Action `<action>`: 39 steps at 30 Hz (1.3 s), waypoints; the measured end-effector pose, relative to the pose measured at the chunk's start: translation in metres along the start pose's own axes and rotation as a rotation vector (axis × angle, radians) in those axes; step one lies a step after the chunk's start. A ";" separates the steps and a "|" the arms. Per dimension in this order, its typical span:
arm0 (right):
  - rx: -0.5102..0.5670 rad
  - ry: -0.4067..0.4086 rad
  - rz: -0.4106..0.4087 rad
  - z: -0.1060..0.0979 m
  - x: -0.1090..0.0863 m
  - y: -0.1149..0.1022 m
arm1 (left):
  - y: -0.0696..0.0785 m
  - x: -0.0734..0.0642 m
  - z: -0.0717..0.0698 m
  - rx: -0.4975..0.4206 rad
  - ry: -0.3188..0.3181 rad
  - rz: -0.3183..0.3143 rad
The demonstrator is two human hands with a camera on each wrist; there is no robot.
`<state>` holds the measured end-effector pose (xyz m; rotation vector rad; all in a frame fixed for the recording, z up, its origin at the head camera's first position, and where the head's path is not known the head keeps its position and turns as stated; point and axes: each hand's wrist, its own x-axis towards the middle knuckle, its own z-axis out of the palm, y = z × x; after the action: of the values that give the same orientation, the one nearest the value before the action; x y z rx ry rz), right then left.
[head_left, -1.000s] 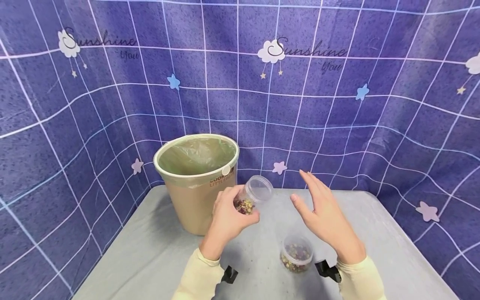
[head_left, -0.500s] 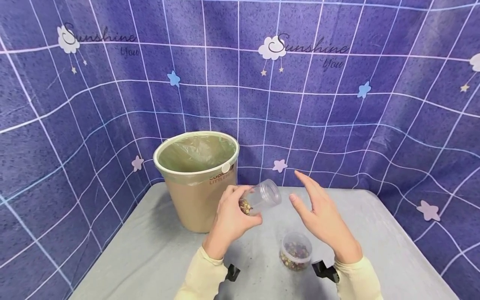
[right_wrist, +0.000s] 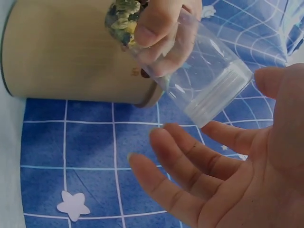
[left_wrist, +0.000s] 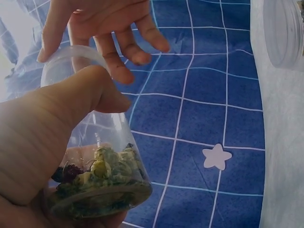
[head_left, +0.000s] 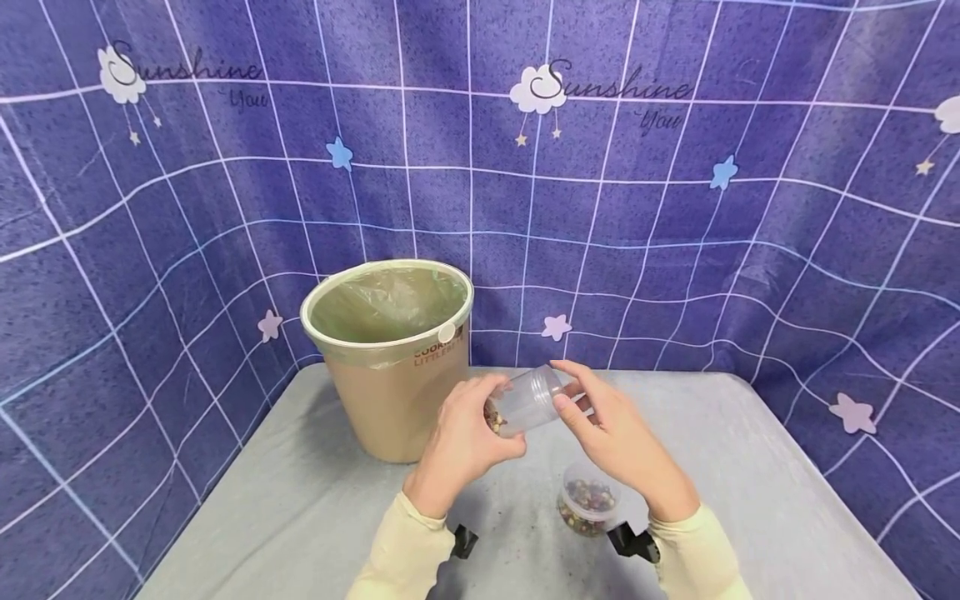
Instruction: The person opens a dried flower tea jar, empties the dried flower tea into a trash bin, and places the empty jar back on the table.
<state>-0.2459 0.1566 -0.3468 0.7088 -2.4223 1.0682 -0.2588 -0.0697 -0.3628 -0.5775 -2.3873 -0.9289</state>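
My left hand (head_left: pixel 467 433) grips a clear plastic jar (head_left: pixel 523 403) around its base end, holding it tilted above the table with its threaded mouth toward the right. Dried flower buds (left_wrist: pixel 102 168), yellowish-green and dark red, are gathered at the jar's bottom. At the mouth end is my right hand (head_left: pixel 618 437); its thumb and index finger (right_wrist: pixel 230 135) pinch the rim from opposite sides, while the other fingers extend loosely below. Under the right forearm, a second clear container (head_left: pixel 587 504) holding similar dried flowers stands on the table.
A beige bin (head_left: pixel 390 400) with a pale rim and a thin plastic liner stands at the back left, close to my left hand. The grey tabletop (head_left: pixel 262 533) ends against a blue gridded curtain (head_left: pixel 637 208). Small dark crumbs lie near the second container.
My right hand has moved left to the jar's mouth and now meets its rim. The jar has tipped further toward the right in my left hand.
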 end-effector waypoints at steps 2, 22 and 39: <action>-0.002 0.010 -0.011 0.002 0.000 0.001 | 0.000 0.000 0.001 0.032 -0.019 0.012; -0.007 -0.029 0.180 0.011 0.002 0.004 | -0.005 -0.001 0.007 0.129 -0.130 0.101; 0.013 -0.085 0.192 0.010 0.002 0.007 | -0.007 -0.002 0.008 0.150 -0.146 0.090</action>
<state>-0.2528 0.1523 -0.3560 0.5441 -2.6004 1.1494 -0.2629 -0.0691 -0.3725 -0.7095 -2.5109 -0.6829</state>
